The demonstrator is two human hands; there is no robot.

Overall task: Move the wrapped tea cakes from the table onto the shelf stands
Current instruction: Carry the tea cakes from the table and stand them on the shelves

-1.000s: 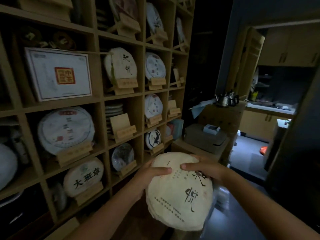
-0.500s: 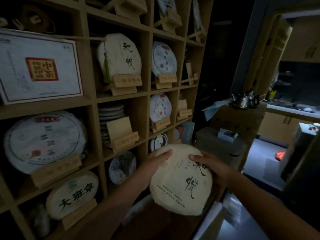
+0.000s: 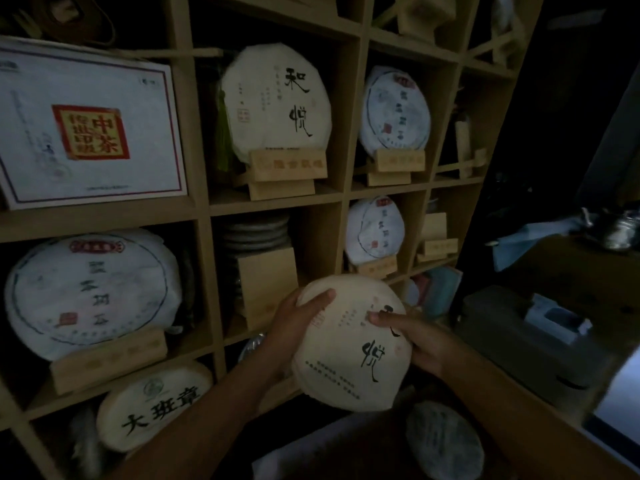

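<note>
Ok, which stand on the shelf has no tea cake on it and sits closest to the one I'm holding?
The bare wooden stand in the middle cubby, just left of the held cake. Another empty one sits farther right.

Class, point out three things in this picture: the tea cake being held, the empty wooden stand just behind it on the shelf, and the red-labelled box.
held tea cake (image 3: 349, 355): head view, bare wrapper centre.
empty wooden stand (image 3: 266, 278): head view, its upright back board.
red-labelled box (image 3: 90, 132): head view, the red label.
</note>
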